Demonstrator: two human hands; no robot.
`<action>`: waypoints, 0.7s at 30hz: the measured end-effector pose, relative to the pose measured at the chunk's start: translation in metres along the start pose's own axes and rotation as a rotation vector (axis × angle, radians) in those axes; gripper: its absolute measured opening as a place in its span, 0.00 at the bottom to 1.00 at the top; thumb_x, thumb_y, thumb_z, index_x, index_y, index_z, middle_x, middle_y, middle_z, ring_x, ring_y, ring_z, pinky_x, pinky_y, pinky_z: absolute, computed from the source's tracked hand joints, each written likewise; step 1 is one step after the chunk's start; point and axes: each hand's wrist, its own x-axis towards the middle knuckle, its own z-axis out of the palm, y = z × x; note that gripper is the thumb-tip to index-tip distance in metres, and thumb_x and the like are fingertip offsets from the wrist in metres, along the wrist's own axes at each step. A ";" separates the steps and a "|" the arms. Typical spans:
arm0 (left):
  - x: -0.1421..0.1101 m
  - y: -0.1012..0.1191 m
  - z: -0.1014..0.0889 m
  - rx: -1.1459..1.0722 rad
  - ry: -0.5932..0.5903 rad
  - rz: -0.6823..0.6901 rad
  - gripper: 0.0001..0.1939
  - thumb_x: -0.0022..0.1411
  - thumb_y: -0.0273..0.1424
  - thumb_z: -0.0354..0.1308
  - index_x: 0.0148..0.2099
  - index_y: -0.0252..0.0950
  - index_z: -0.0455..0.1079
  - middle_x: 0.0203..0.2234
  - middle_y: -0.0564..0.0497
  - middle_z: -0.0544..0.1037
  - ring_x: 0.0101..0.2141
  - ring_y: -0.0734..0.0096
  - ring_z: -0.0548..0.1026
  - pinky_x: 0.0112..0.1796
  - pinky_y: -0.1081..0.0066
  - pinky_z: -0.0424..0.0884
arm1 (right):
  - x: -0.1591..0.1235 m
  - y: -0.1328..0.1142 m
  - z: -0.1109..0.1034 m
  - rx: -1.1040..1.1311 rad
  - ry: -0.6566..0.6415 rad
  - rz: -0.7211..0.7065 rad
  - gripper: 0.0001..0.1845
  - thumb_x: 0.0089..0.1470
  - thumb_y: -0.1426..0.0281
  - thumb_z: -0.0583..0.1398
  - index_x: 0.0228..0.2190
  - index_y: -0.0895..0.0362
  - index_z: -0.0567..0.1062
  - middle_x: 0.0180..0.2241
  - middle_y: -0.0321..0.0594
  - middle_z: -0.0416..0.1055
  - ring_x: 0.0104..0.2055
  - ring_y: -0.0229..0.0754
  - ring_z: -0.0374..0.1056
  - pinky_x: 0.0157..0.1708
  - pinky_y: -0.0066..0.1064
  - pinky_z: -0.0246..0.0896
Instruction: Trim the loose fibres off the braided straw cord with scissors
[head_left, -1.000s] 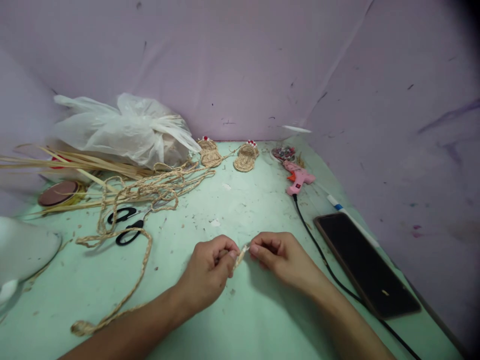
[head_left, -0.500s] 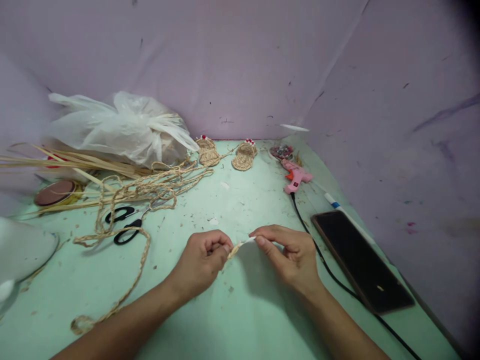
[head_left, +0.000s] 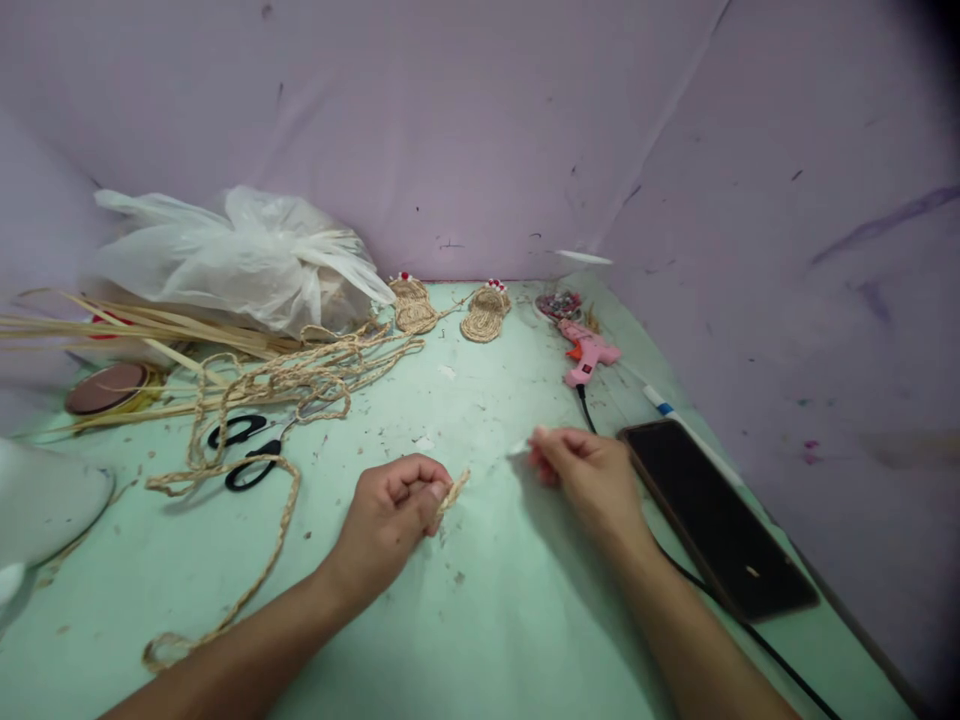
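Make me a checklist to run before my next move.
1. Left hand gripping the short tan braided fibre end: ok.
2. Right hand gripping the small white scrap: cannot tell, blurred.
3. Black-handled metal scissors free of the long tan braided cord: not ok, cord overlaps.
4. Pink plastic glue gun heated: cannot tell.
5. Black rectangular phone bare: not ok, a pale fleck lies on it.

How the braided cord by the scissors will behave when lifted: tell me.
The braided cord is probably floppy, since it lies in loose curves and loops. It looks slim, so it is likely light. Lifting it may nudge the scissors, as it crosses them.
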 end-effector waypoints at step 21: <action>-0.004 -0.007 0.021 0.016 0.113 0.027 0.08 0.54 0.34 0.51 0.30 0.34 0.64 0.15 0.57 0.64 0.17 0.79 0.62 0.19 0.78 0.63 | -0.048 -0.021 0.037 0.335 -0.383 0.174 0.12 0.34 0.70 0.65 0.23 0.57 0.69 0.21 0.34 0.70 0.23 0.36 0.67 0.26 0.28 0.63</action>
